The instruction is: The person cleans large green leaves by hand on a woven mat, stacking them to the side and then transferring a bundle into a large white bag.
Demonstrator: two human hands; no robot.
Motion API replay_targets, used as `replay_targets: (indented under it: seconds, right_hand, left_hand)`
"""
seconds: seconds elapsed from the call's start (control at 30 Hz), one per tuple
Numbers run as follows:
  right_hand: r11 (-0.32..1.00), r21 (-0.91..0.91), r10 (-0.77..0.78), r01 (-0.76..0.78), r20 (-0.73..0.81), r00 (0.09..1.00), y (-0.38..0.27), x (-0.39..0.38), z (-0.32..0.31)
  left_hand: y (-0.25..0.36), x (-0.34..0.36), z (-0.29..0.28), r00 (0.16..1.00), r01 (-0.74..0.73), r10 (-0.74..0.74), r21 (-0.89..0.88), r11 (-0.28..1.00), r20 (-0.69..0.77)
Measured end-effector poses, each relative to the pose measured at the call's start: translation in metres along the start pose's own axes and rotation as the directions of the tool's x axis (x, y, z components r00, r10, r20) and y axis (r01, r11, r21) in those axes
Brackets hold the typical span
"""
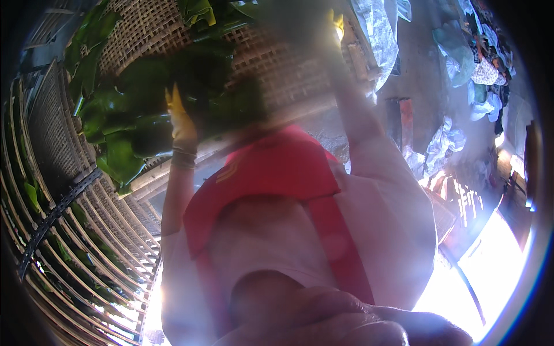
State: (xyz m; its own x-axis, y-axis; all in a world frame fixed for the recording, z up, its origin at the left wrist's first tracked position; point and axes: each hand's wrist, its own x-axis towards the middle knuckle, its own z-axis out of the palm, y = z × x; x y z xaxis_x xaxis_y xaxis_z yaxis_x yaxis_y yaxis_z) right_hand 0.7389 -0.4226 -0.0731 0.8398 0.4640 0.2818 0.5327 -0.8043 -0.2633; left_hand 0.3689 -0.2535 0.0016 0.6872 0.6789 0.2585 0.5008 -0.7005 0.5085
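Broad dark green leaves [127,121] lie in overlapping layers on a woven bamboo tray [144,37] in front of me. My left hand [181,120], yellow at the fingers, is over the near leaves, its fingers stretched forward and apart; contact with a leaf cannot be made out. A band circles that wrist. Farther out, my right hand [337,32] reaches over the right end of the tray. It is yellow too, and haze and blur hide its fingers and anything in them. A dark blurred patch lies just left of it.
On the left stands a slatted bamboo rack [104,230] holding more woven trays and leaves, with a dark strap [55,213] across it. Pale plastic sheeting [378,40] hangs past the tray's right end. Plastic bags [456,55] are heaped at far right. My red apron [271,167] touches the near side.
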Motion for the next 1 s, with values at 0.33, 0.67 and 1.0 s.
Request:
replay_targets:
  seconds: [0.33, 0.67, 1.0]
  right_hand:
    - [1.000, 0.011, -0.020, 0.019, 0.134, 0.991, -0.016, 0.050, 0.026]
    - [0.943, -0.115, -0.297, 0.312, 0.127, 0.946, -0.058, 0.030, -0.040]
    - [0.522, 0.176, -0.799, 0.834, -0.240, 0.551, -0.082, -0.080, -0.131]
  left_hand:
    - [0.075, 0.010, 0.040, 0.947, 0.264, 0.012, -0.798, 0.543, 0.321]
    - [0.128, 0.040, 0.059, 0.785, 0.552, -0.020, -0.684, 0.476, 0.620]
    - [0.116, 0.062, 0.040, 0.896, 0.404, 0.212, -0.914, -0.029, 0.389]
